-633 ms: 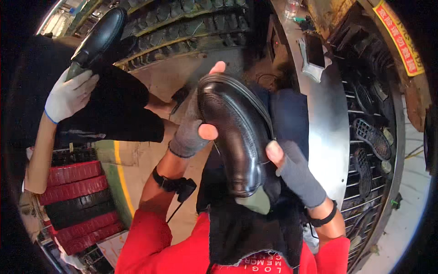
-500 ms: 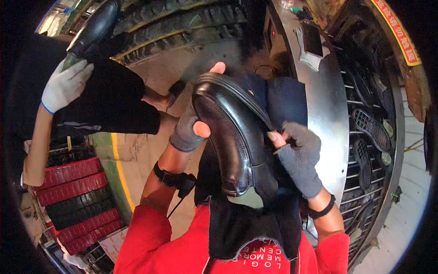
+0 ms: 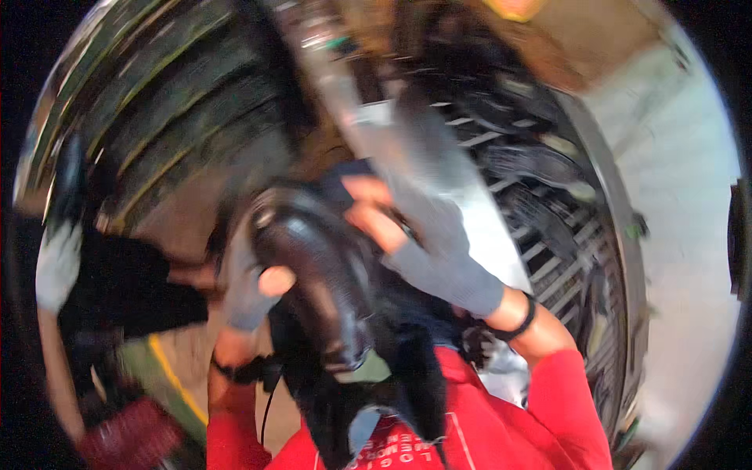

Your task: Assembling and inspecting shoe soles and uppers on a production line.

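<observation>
Black shoe (image 3: pixel 317 270), in left grip (image 3: pixel 249 283), right grip (image 3: pixel 423 244) near

slatted metal rack (image 3: pixel 624 235) | dark soles (image 3: pixel 536 166) lying across it | shiny metal benchtop (image 3: pixel 495 239) alongside

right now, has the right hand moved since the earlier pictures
Yes, the right hand has moved toward the table, overlapping more of it than before.

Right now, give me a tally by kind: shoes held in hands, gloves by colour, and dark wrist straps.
Held black shoes: 2 (one in your left hand, one, blurred, in a co-worker's hand)
Grey gloves: 2
White gloves: 1
Dark wrist straps: 2
Total: 7
</observation>
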{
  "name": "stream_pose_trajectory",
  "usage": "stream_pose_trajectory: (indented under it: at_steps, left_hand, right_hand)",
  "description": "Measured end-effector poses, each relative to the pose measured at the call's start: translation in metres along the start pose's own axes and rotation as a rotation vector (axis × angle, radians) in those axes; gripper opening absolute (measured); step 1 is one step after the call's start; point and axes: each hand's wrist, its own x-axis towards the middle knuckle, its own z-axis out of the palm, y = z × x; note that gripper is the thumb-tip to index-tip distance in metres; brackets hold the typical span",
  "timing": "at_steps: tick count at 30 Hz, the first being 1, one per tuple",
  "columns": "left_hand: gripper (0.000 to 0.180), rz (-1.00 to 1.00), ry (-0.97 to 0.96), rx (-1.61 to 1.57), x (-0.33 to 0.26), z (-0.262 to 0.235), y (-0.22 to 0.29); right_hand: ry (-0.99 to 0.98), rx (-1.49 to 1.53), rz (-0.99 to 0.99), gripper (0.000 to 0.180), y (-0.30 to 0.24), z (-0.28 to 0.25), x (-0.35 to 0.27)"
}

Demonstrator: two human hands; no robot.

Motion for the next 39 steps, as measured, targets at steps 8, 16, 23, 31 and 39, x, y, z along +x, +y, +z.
stream_pose_trajectory:
  at_steps: [8, 16, 23, 31, 39]
  left_hand:
    - [0.095, 0.152, 0.119, 0.495, 0.011, 0.069, 0.056]
    - [0.067, 0.305, 0.532, 0.446, 0.021, 0.064, 0.051]
    - [0.126, 0.082, 0.13, 0.587, -0.028, 0.068, -0.007]
    - [0.099, 0.029, 0.071, 0.812, -0.065, 0.085, -0.017]
    - [0.07, -0.131, 0.106, 0.247, -0.028, 0.063, 0.027]
  right_hand:
    - [0.005, 0.174, -0.176, 0.069, -0.037, -0.003, 0.026]
    - [-0.01, 0.426, 0.365, 0.105, -0.034, 0.026, -0.042]
    - [-0.124, 0.327, 0.637, 0.091, 0.002, -0.028, -0.063]
    - [-0.211, 0.573, 0.931, 0.084, 0.017, -0.038, -0.044]
    - [0.013, 0.039, 0.26, 0.105, 0.002, 0.018, -0.063]
